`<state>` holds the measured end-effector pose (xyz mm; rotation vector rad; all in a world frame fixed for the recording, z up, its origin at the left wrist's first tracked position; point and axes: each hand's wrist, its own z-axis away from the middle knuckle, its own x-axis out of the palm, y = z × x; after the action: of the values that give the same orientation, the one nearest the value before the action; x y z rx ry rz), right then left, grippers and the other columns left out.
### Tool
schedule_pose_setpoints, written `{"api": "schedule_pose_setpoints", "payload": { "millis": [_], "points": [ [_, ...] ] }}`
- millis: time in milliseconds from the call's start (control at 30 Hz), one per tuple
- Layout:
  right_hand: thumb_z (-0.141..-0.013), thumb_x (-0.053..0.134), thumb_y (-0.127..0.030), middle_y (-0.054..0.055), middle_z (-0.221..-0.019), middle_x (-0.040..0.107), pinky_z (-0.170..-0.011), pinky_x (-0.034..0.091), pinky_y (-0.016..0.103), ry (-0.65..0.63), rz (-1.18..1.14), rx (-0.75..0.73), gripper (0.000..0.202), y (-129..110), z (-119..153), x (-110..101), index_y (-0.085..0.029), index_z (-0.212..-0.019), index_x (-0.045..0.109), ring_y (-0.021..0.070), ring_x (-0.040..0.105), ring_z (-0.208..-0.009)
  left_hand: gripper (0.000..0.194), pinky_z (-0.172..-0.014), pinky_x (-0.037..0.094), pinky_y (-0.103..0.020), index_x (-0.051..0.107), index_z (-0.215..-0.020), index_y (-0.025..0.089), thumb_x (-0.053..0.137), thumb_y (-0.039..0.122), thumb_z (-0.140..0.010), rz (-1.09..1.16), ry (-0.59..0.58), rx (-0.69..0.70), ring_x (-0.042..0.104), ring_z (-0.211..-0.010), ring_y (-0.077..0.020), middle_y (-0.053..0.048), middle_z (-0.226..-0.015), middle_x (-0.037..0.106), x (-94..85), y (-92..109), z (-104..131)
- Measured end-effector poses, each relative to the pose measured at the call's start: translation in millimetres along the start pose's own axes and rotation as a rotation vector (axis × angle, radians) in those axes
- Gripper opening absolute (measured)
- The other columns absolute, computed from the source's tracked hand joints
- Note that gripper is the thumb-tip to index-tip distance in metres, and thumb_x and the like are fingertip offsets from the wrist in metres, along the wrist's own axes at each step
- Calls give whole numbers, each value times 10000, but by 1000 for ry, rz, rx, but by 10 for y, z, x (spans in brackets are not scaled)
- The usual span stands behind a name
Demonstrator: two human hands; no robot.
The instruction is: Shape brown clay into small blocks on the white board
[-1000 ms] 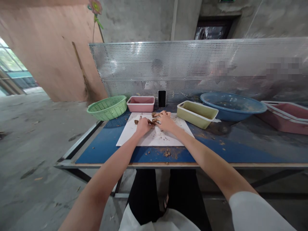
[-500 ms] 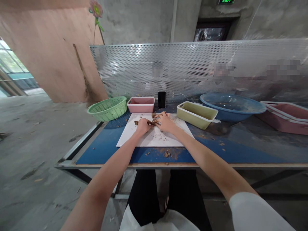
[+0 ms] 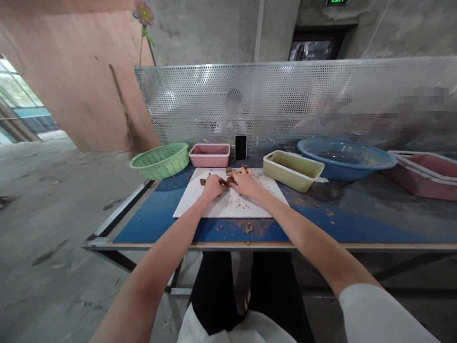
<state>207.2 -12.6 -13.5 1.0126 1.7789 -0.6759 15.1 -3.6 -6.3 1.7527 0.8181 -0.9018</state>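
Between my two hands, a brown clay-like lump sits over a white board. My left hand has its fingers curled in, with the tips against the lump's left side. From the right, my right hand bends its fingers onto the same lump, which they partly cover. Another brown piece lies just left of my left hand. Beyond my fingers are a further brown piece and one more. Crumbs are scattered over the board.
Behind the board stand a green basket, a pink bin and an upright phone. To the right are an olive bin, a blue basin and pink bins. Small clods lie near the table's front edge.
My right hand's fingers have shifted slightly and drawn closer together, so more of the lump between the hands shows. My left hand stays almost in place.
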Motion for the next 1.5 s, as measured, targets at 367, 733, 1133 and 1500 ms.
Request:
{"api": "schedule_pose_setpoints", "payload": {
  "millis": [367,733,1133,1500],
  "points": [
    [-1068,549,-346,182,-1321,704,-1007,331,504,-12,-22,-6,364,10,5,-19,-194,-1381,652,377,488,-1294,221,-797,532,-291,878,-987,182,824,315,-819,81,-29,26,701,-696,-180,-57,-918,814,-10,-67,-23],
    [-1068,544,-394,122,-1469,668,-995,289,516,44,-29,-18,352,27,39,-76,-252,-1328,734,377,450,-1298,182,-864,541,-311,868,-961,186,784,326,-881,62,-59,16,700,-648,-211,3,-508,660,-37,-7,18],
    [-1079,537,-374,140,-1348,733,-987,311,519,7,-1,-31,334,13,6,29,-239,-1331,709,380,505,-1268,210,-969,516,-374,869,-951,169,776,339,-869,-48,-43,55,738,-847,-268,-84,-773,799,-45,36,5],
    [-1083,524,-307,135,-1363,721,-972,305,503,0,4,-61,310,45,2,41,-244,-1329,702,381,481,-1271,299,-838,529,-295,830,-1108,165,778,267,-832,34,-35,20,730,-848,-226,-71,-939,820,-213,-69,-1]
  ]
}}
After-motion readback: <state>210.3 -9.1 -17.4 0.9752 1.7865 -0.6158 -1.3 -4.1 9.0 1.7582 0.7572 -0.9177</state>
